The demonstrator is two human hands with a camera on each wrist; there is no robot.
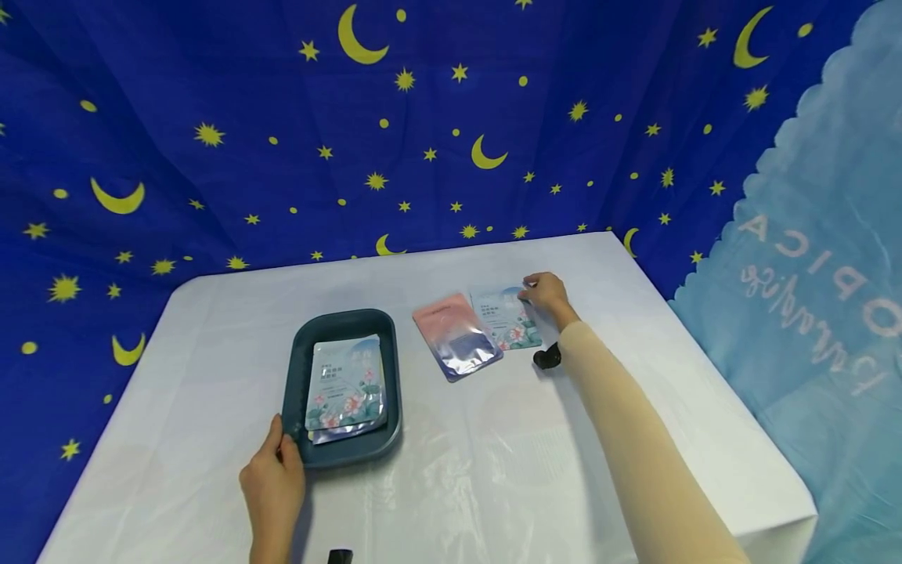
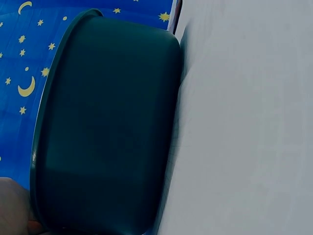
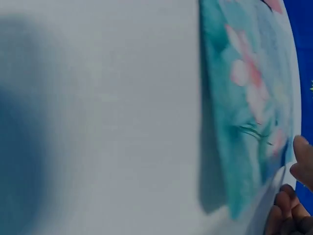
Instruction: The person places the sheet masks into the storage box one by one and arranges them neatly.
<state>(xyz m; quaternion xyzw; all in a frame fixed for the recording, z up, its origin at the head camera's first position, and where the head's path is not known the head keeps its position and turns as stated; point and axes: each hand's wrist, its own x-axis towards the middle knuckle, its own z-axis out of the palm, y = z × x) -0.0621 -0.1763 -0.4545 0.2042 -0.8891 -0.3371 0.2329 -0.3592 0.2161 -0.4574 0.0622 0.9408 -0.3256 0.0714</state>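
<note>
My left hand (image 1: 273, 484) grips the near left corner of a dark teal plastic basin (image 1: 393, 368), whose outer wall (image 2: 107, 122) fills much of the left wrist view. Inside it lies a light blue sheet mask packet (image 1: 345, 384) with a lotus print, on top of a shiny purplish one. To the right, my right hand (image 1: 548, 296) pinches the far right edge of another lotus mask packet (image 1: 509, 317). That packet's flowered face (image 3: 249, 98) stands slightly off the cloth in the right wrist view. A pink-to-purple foil packet (image 1: 456, 337) lies against its left side, partly overlapping it.
A white cloth covers the table (image 1: 465, 486). The small black object (image 1: 548, 358) by my right wrist appears to belong to the wrist camera; another black piece (image 1: 340, 556) shows at the bottom edge. Behind hangs a blue moon-and-star curtain (image 1: 437, 180), and a light blue cloth (image 1: 810, 298) at right.
</note>
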